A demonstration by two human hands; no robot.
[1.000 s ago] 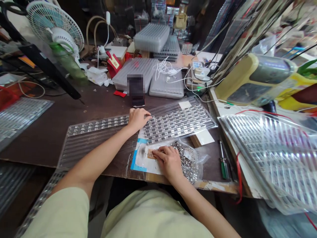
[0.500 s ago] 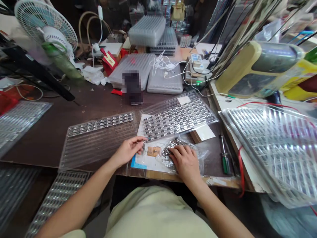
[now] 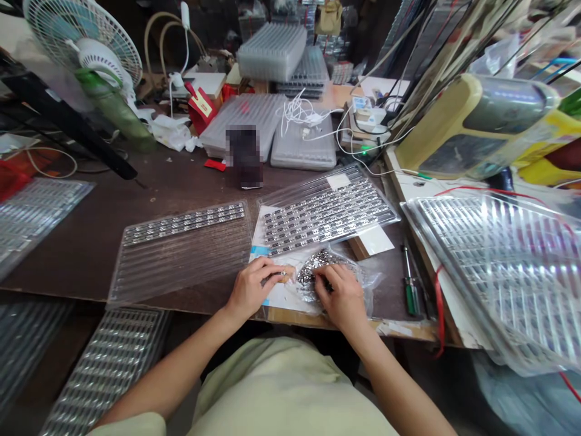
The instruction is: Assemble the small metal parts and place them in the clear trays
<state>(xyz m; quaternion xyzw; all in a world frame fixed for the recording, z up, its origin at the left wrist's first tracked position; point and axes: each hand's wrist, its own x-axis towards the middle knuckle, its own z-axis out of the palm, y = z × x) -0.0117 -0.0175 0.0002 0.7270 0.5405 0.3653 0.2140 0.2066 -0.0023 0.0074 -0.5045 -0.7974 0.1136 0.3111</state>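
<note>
My left hand (image 3: 253,286) is pinched around a small dark-and-silver connector (image 3: 275,277), just over a tan block (image 3: 287,274) on white paper. My right hand (image 3: 341,293) has its fingers pressed together at an open clear plastic bag (image 3: 370,280) full of small shiny metal parts (image 3: 313,266); whatever sits between the fingertips is hidden. Behind both hands a clear tray (image 3: 324,212) holds several rows of similar connectors and leans at an angle. To the left lies another clear grooved tray (image 3: 181,266), with a few connector rows along its far side.
A green-handled screwdriver (image 3: 412,295) lies right of the bag. Stacked clear trays (image 3: 499,272) cover the right side. At the back are a coil of white cable (image 3: 299,115), more trays (image 3: 272,54) and a fan (image 3: 86,45) at left.
My left hand has moved right and toward me from the filled tray's near corner to the tan block, a connector now visible in its fingers. My right hand stays at the bag, fingers more closed.
</note>
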